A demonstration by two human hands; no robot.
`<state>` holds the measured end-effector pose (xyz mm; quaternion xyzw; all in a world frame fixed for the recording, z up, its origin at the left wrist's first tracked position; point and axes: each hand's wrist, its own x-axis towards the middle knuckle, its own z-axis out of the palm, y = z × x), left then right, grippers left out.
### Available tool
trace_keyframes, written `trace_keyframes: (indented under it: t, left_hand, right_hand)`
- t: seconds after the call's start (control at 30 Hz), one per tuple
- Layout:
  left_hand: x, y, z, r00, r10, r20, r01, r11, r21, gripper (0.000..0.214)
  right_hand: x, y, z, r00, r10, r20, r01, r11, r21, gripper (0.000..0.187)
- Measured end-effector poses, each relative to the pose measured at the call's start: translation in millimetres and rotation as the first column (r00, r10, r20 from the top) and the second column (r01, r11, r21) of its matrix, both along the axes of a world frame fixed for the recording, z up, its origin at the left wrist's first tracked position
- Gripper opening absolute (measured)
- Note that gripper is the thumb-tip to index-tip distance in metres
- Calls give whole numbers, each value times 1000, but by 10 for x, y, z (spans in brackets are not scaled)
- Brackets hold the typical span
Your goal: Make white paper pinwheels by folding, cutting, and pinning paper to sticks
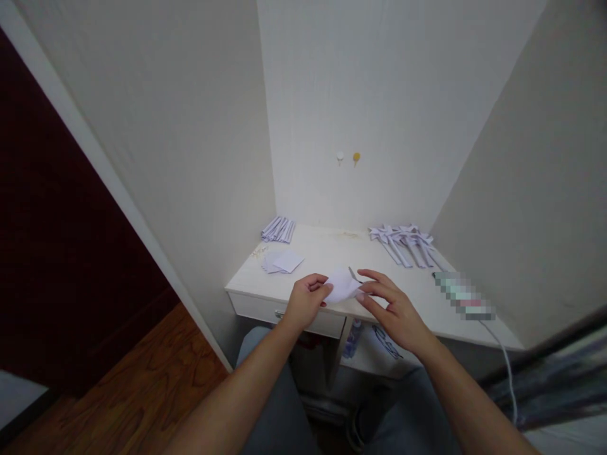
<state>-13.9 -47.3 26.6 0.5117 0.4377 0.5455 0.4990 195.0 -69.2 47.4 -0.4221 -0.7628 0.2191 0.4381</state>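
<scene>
Above the front edge of the white desk, my left hand pinches the left side of a white paper sheet between thumb and fingers. My right hand has its thumb and fingers closed at the sheet's right corner, with the index finger raised. A thin grey strip, perhaps a blade, shows beside the right fingertips; whether the hand touches it I cannot tell. To the left lie several loose paper squares. Behind them is a stack of rolled paper sticks.
Several paper pinwheels on sticks lie at the back right of the desk. A phone, blurred out, rests at the right with a white cable. Under the desktop are a drawer, a bottle and a shelf.
</scene>
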Motion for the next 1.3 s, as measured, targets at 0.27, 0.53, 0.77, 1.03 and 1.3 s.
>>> trace_keyframes:
  t: [0.27, 0.53, 0.77, 1.03, 1.3]
  left_hand:
    - [-901, 887, -378, 908, 280, -310, -253, 959, 128, 23]
    - [-1870, 1340, -536, 632, 239, -738, -81, 966, 244, 34]
    - [-1912, 1432, -528, 489, 154, -859, 93, 969, 227, 22]
    - [-1921, 1453, -515, 530, 199, -824, 23, 968, 248, 20]
    - [-1927, 1532, -607, 680, 506, -532, -436, 861, 261, 31]
  right_hand:
    - [-705, 1335, -495, 993, 106, 59, -105, 994, -10, 22]
    - [-1483, 2278, -842, 981, 91, 169, -96, 995, 28, 23]
    - [-1486, 2327, -944, 906, 206, 369, -207, 978, -36, 51]
    - [-1531, 2376, -869, 884, 181, 432, -186, 982, -33, 28]
    - [-1574, 2420, -799, 918, -19, 395, 50, 996, -70, 37]
